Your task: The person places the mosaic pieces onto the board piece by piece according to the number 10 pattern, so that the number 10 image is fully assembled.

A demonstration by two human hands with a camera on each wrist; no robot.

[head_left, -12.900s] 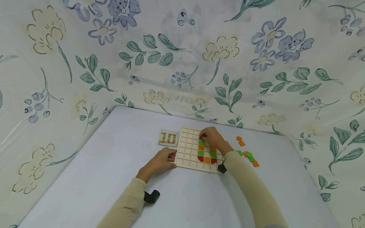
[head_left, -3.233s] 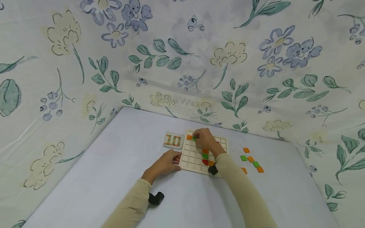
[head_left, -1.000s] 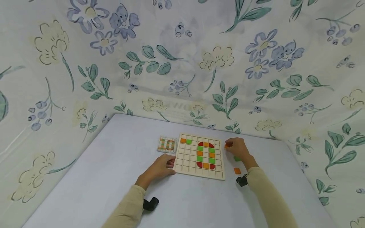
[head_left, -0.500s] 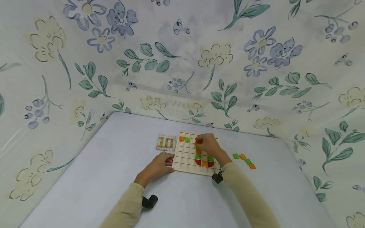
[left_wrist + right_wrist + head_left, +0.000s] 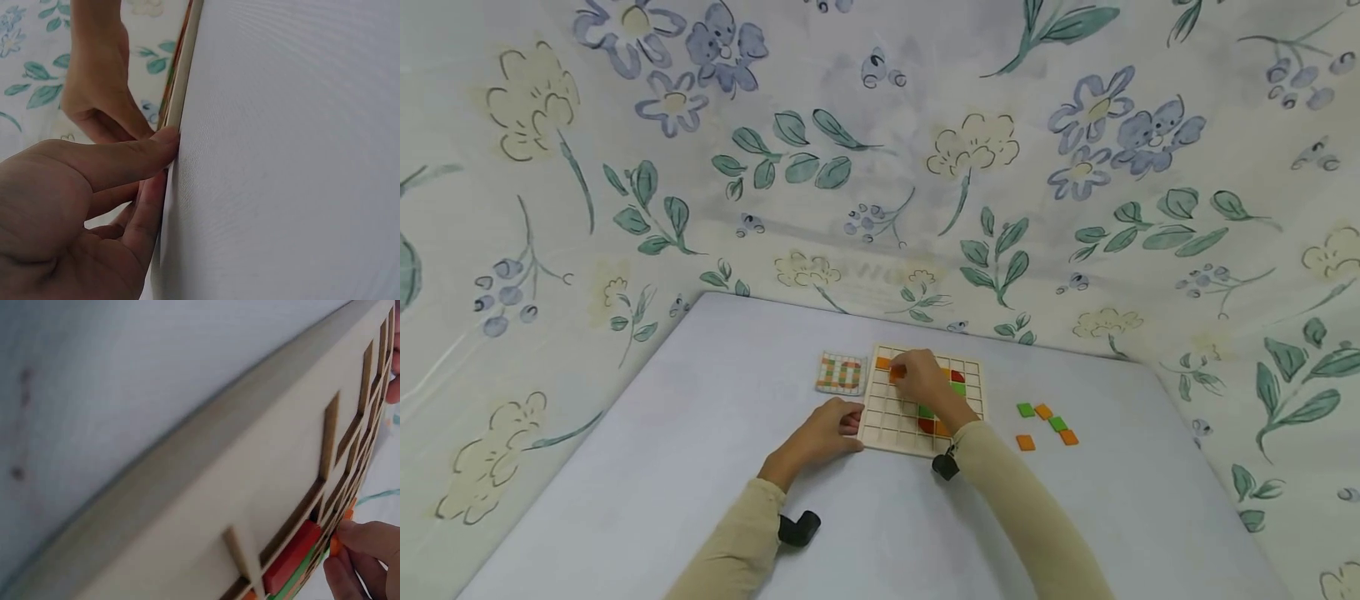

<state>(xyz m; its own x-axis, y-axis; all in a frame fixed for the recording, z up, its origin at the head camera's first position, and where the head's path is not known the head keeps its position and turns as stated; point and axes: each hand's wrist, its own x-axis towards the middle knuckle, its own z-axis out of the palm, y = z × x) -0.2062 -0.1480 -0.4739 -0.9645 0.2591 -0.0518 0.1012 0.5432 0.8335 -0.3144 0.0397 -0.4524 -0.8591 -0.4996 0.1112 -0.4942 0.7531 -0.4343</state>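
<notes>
My left hand (image 5: 823, 432) holds the left edge of a wooden grid board (image 5: 886, 421), its thumb (image 5: 140, 156) against the rim in the left wrist view. Over the board's upper left part, my right hand (image 5: 927, 382) pinches a small orange square tile (image 5: 335, 545) between thumb and fingers, close to the grid. Another orange tile (image 5: 883, 363) sits in the top left cell. A ring of red, green and orange tiles lies in the right half, partly hidden by my right hand. One red tile (image 5: 292, 556) of it shows in the right wrist view.
A small pattern card (image 5: 841, 373) with coloured squares lies left of the board. Several loose orange and green tiles, among them a green tile (image 5: 1026, 410) and an orange tile (image 5: 1026, 442), lie to the right. A floral cloth (image 5: 865, 275) hangs behind the table.
My right hand took an orange tile from the right of the board and carried it left to the upper left cells. Earlier, the ring and the top left tiles were set in. My left hand stays put.
</notes>
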